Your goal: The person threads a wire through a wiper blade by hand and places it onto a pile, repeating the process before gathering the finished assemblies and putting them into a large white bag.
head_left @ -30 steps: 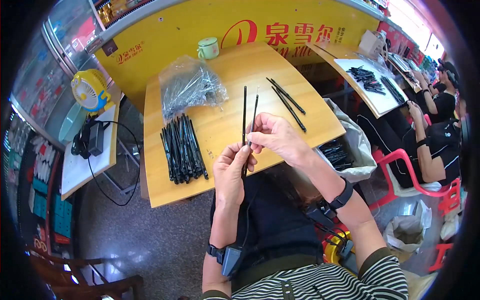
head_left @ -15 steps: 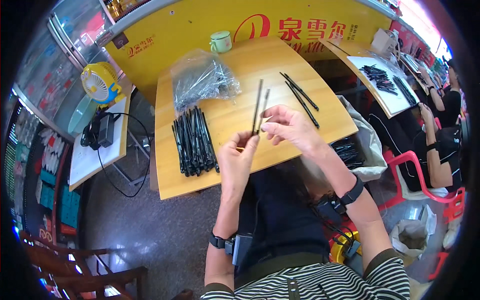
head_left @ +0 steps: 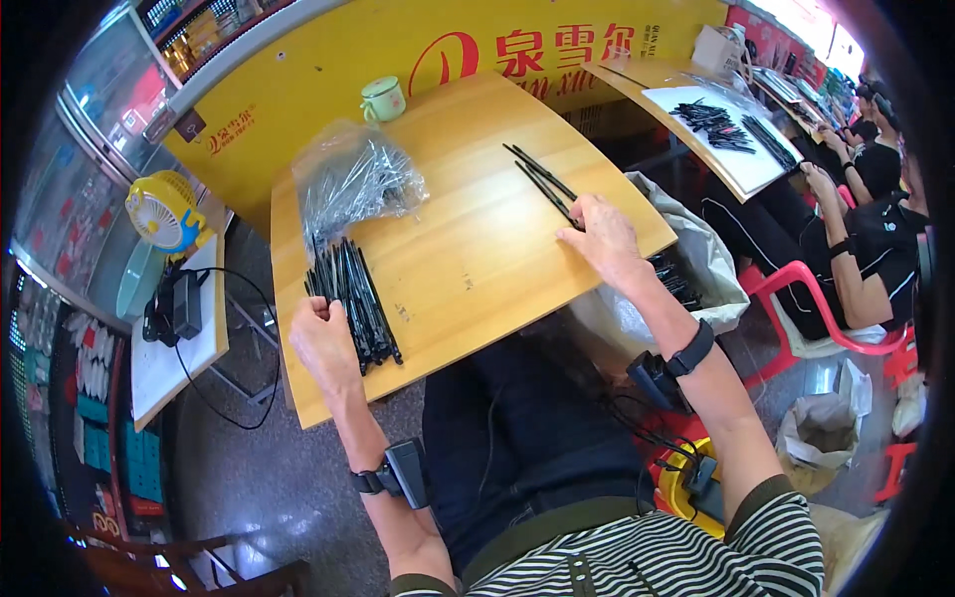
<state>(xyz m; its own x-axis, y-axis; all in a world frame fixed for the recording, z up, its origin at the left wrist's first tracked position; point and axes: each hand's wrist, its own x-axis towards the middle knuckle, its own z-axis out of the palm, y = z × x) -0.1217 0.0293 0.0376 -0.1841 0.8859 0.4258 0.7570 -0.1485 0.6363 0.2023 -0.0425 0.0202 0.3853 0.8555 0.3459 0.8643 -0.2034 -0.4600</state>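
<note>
At the left of the wooden table lies a pile of slim black pen-like sticks [head_left: 360, 316]. My left hand [head_left: 326, 343] is at the near left edge of this pile, its thumb and fingertips closed on a stick there. Toward the table's right side, my right hand [head_left: 609, 242] bends over a few similar black sticks [head_left: 542, 181]. Its fingers are closed around their near ends, and the fingertips are partly hidden. A crumpled clear plastic bag [head_left: 363, 179] with dark contents lies just beyond the pile.
A light green lidded mug [head_left: 383, 99] stands at the table's far edge. Below the right edge is a white sack [head_left: 711, 298] holding more black sticks. A yellow fan [head_left: 164, 214] sits on a side table at left. Co-workers sit at another table [head_left: 637, 85] on the right.
My hands were together over the table's middle, holding thin sticks upright. They have moved apart: the left to the pile, the right to the few sticks at right. The view has shifted rightward.
</note>
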